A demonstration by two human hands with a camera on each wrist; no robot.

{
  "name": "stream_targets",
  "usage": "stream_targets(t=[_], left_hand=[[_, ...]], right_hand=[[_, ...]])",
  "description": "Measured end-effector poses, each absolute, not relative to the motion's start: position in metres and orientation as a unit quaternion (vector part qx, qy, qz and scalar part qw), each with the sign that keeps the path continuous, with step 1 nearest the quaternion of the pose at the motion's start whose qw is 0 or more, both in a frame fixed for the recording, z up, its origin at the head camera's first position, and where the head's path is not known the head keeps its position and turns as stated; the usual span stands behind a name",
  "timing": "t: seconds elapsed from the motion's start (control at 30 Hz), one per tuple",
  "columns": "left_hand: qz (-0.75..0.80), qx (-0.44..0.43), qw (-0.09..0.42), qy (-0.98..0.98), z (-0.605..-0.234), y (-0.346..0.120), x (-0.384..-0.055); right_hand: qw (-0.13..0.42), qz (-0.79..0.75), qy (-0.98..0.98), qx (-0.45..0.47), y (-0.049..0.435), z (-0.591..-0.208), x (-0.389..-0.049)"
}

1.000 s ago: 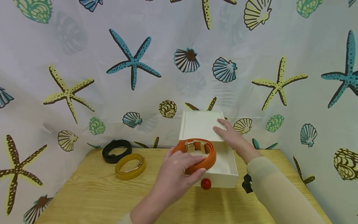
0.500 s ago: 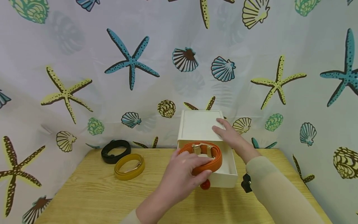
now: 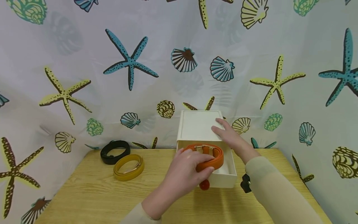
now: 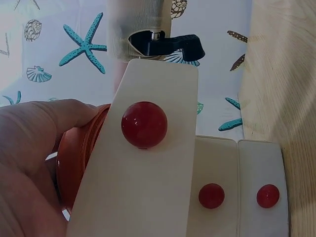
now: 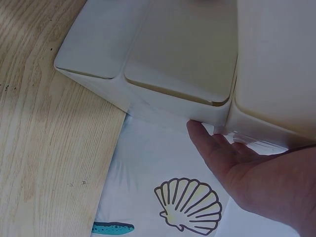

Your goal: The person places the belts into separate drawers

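A small white drawer unit (image 3: 198, 124) stands at the back of the table, its top drawer (image 3: 223, 181) pulled out. That drawer has a red knob (image 3: 204, 184) on its front. My left hand (image 3: 185, 169) grips a coiled orange belt (image 3: 218, 159) with a metal buckle, thumb and fingers at its near side. The coil overlaps the open drawer, low behind its front panel. In the left wrist view the drawer front (image 4: 143, 187) hides part of the belt (image 4: 74, 153). My right hand (image 3: 232, 137) rests on the unit's top right edge, its fingers (image 5: 207, 145) touching the side.
A coiled black belt (image 3: 104, 155) and a coiled yellow belt (image 3: 123, 175) lie on the wooden table (image 3: 98, 199) at the left. Two lower drawers with red knobs (image 4: 211, 196) are closed. A curtain (image 3: 156, 84) printed with shells and starfish hangs behind.
My left hand has moved right and slightly down with the orange belt, bringing the coil lower into the open drawer. My right hand has stayed on the unit.
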State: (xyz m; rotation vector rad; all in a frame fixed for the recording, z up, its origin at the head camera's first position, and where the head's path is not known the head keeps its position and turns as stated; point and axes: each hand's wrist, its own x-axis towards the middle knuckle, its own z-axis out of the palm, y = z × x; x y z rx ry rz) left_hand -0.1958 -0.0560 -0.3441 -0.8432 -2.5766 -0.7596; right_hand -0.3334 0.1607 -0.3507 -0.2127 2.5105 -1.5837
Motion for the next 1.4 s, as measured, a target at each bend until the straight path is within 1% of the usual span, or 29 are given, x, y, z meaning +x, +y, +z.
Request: stream_targets(t=[0.3,0.57,0.97,1.17,1.4], left_hand=[[-0.231,-0.289,0.154,-0.916,-0.342,-0.05,-0.206],[-0.218,-0.276,0.143,-0.925,-0.339,-0.044,-0.214],[-0.193,-0.263,0.122,-0.937,-0.337,-0.036,-0.225],[-0.189,-0.258,0.093,-0.943,-0.338,-0.034,-0.228],[-0.195,-0.247,0.064,-0.947,-0.339,-0.035,-0.231]], right_hand=[[0.084,-0.537,0.836,-0.08,0.161,-0.353,-0.334],[0.083,-0.53,0.842,-0.067,0.162,-0.355,-0.336],[0.071,-0.526,0.845,-0.068,0.16,-0.354,-0.338],[0.064,-0.528,0.844,-0.073,0.161,-0.353,-0.338],[0.068,-0.527,0.844,-0.066,0.159,-0.353,-0.338]])
